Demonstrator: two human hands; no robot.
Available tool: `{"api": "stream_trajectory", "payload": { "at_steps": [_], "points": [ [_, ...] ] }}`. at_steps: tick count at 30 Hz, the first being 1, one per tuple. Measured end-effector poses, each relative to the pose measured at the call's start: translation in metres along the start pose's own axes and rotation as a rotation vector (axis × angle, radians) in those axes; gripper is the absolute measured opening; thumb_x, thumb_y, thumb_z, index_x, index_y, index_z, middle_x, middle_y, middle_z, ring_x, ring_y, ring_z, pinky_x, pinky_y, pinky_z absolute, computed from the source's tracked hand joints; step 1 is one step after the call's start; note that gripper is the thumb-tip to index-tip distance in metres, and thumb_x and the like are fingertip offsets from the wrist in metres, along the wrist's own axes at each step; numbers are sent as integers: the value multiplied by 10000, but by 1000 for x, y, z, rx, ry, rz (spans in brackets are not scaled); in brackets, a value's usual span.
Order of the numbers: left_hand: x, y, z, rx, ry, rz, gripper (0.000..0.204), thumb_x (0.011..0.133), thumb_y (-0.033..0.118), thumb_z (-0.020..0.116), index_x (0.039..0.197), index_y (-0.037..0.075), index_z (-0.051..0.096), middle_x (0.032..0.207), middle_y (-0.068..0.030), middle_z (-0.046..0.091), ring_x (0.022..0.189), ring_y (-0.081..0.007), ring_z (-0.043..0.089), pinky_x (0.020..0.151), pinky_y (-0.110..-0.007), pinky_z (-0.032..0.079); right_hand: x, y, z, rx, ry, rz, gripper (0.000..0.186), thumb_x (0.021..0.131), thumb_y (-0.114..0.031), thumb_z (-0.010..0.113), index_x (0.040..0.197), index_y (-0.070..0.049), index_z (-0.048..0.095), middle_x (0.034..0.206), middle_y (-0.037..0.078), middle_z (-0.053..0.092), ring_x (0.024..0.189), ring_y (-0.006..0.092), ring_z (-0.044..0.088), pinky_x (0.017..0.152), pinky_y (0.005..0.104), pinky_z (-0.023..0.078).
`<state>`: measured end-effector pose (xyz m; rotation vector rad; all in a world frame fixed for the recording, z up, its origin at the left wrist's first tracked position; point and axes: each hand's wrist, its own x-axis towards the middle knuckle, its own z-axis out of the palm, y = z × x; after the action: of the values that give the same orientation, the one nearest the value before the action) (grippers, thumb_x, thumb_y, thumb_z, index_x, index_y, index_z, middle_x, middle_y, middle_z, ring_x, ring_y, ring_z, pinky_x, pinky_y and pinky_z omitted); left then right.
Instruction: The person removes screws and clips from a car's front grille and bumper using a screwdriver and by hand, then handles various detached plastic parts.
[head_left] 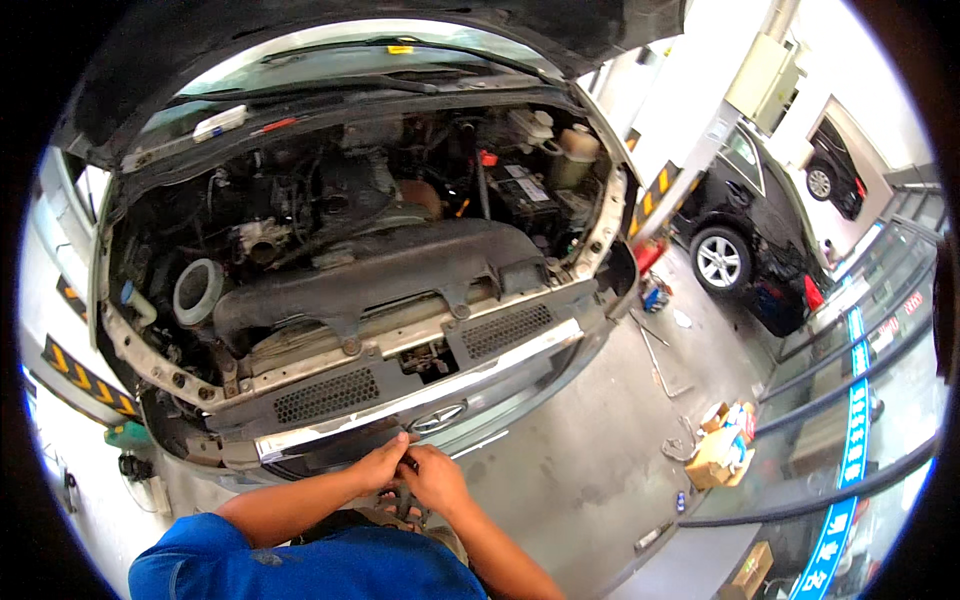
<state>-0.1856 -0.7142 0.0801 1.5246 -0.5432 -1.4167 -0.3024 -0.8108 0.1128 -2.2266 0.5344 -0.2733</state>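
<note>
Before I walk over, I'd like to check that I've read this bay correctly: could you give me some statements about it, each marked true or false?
1. The hood of the nearest car is raised. True.
2. The person's hands are spread wide apart over the engine. False: the left hand and right hand are close together at the car's front.
3. Below the windshield, a red item lies to the right of a white item. True.
4. The person wears a yellow top. False: the shirt is blue.
5. A black car stands off to the right. True.
</note>
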Motion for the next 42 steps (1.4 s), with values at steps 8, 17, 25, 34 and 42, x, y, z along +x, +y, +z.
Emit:
{"api": "stream_trajectory", "payload": {
  "at_steps": [8,17,25,34,42],
  "points": [
    [42,27,61,12,-199,-62,564,986,517,246,1290,75,420,873,-39,528,642,-104,429,520,-257,342,-21,51,-43,-103,124,90,206,799,-175,616,936,-22,612,826,173,615,770,372,592,684,450,486],
    [164,56,205,-24,-262,-144,252,993,322,402,1000,90,498,741,-23,519,535,-112,474,468,-254,319,-75,198,-185,255,399,85,207,821,-147,648,1002,-48,656,850,147,617,764,291,596,687,373,486],
    [283,96,421,-24,-360,-292,167,958,254,496,979,91,525,687,-31,536,588,-128,495,528,-257,360,-150,358,-360,391,465,165,209,797,-178,702,957,-54,648,881,122,633,760,278,632,672,344,506],
    [432,161,552,-28,-289,-124,169,908,228,570,976,73,564,758,-22,575,644,-117,541,572,-260,423,-124,516,-515,253,469,426,380,720,-187,779,1009,5,625,878,128,654,720,180,612,678,313,514],
    [643,264,611,-151,-161,13,93,877,112,568,929,36,567,849,-57,631,671,-108,574,574,-271,461,-179,840,-627,167,470,1010,292,833,-238,666,938,28,606,818,109,636,711,242,601,676,358,500]
  ]
}}
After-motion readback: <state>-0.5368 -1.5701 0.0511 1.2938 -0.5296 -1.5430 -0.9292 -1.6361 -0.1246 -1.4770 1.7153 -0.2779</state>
